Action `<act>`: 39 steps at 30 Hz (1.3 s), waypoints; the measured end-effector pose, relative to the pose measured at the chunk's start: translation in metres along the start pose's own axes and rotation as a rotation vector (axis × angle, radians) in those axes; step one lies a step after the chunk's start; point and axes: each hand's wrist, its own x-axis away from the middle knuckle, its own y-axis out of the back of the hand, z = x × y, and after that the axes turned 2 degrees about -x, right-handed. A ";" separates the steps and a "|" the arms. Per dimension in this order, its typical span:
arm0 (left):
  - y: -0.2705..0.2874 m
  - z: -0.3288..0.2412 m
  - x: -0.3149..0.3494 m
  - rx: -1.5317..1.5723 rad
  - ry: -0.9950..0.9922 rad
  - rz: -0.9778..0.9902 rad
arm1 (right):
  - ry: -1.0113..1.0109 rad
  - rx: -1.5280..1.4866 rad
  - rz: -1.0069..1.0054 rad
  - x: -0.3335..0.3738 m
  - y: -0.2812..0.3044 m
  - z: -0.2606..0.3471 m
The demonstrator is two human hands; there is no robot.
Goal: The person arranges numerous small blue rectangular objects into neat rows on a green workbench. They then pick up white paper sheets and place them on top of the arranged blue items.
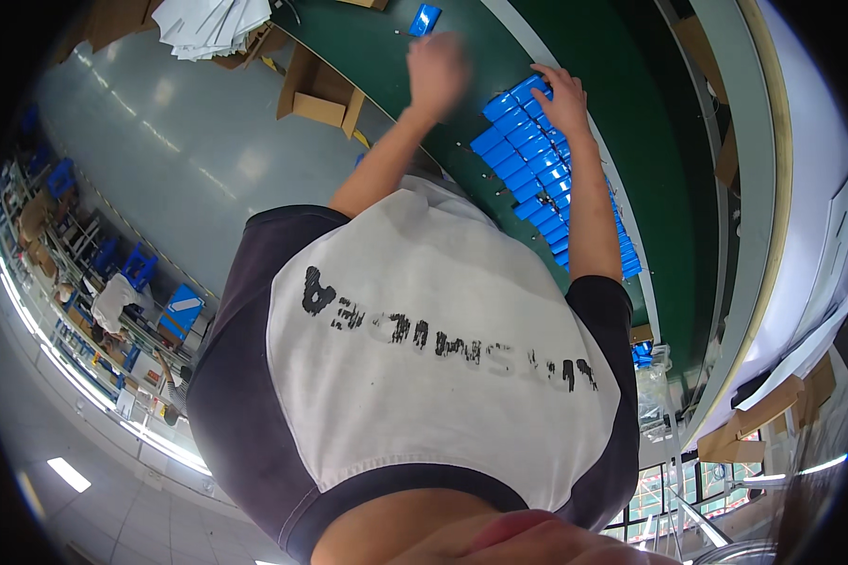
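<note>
Rows of blue-wrapped blocks that look like battery packs [523, 162] lie close together on the green tabletop, with small wire ends showing along their left side. My right hand [565, 102] rests at the far end of these rows, fingers apart, touching the packs at the upper right corner. My left hand [438, 75] hovers to the left of the rows, smeared by motion, so its fingers cannot be made out. Just beyond it lies a single blue pack [425, 19], apart from the others, with a small wire end at its left.
An open cardboard box [318, 94] stands beyond the table's left edge. Farther left is a stack of white sheets [212, 24]. A pale strip [643, 268] runs along the green surface right of the packs. People and shelves appear at the far left.
</note>
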 end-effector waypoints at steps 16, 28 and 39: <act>0.043 0.064 0.056 0.064 -0.293 0.654 | -0.167 -0.408 -0.515 0.084 -0.015 0.014; 0.003 0.009 0.089 0.438 0.044 0.594 | -0.256 -0.427 -0.564 0.138 -0.035 0.003; 0.012 -0.054 0.094 0.174 -0.215 0.306 | -0.563 -0.401 -0.703 0.321 -0.074 -0.030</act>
